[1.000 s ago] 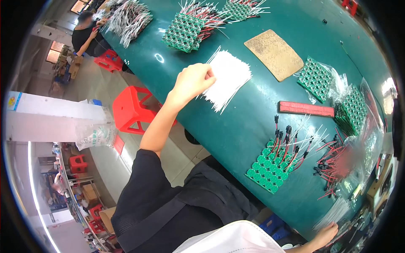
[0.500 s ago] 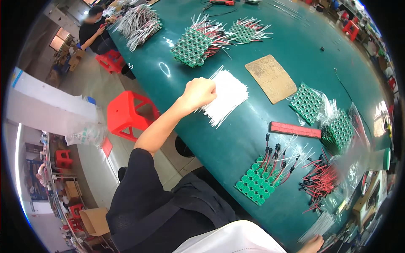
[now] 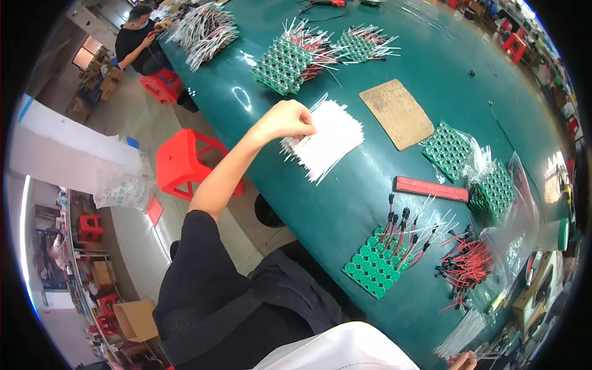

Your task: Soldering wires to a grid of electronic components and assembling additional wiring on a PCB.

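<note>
- Now the left hand (image 3: 285, 120) is out over the green table (image 3: 394, 61), arm stretched long from the black sleeve, fingers curled into a loose fist.
- Its fingertips press down on the near edge of the bundle of white wires (image 3: 324, 142); whether it pinches a single strand cannot be told from this angle.
- That white bundle lies flat on the table, fanned a little, just left of the brown cardboard sheet (image 3: 398, 114).
- Down at the bottom edge, the right hand (image 3: 462, 361) barely peeks in, only fingertips showing, close to a second bunch of white wires (image 3: 459, 333); its grip cannot be told.
- Closer to the body sits a green board panel (image 3: 376, 268) with black-plugged red and white leads sprouting from it.
- Just right of it, a loose heap of red wires (image 3: 465, 265), partly on clear plastic bags.
- A red bar (image 3: 431, 189) lies between that panel and the cardboard, with two more green board stacks (image 3: 472, 169) in plastic beside it.
- Far end of the table: more wired green boards (image 3: 290, 58) and a grey-white wire pile (image 3: 203, 31).
- A co-worker (image 3: 139, 43) in black sits at that far corner, and a red stool (image 3: 182, 163) stands on the floor below the outstretched arm.
</note>
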A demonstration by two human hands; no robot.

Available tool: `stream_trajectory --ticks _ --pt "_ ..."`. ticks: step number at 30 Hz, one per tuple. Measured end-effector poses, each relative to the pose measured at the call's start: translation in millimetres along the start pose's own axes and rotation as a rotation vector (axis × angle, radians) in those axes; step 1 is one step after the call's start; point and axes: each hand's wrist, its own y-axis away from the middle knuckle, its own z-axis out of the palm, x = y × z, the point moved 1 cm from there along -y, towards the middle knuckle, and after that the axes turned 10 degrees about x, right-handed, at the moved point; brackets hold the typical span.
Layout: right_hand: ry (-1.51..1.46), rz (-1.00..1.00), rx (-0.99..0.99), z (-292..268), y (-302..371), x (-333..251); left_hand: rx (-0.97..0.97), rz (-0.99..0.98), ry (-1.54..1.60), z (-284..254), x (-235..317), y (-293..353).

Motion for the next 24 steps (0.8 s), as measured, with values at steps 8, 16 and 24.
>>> stream_trajectory --ticks 8,16,24 --pt "-0.455 0.244 -0.039 66.7 74.2 -57.4 -0.126 -0.063 0.544 2.9 -21.3 8.2" --pt "-0.359 -0.150 -0.100 139.6 124.0 -88.5 -0.004 0.070 0.918 62.3 27.7 112.8" --pt "-0.526 0.066 -0.031 140.3 129.0 -78.5 0.347 0.548 0.516 133.5 23.8 126.2"
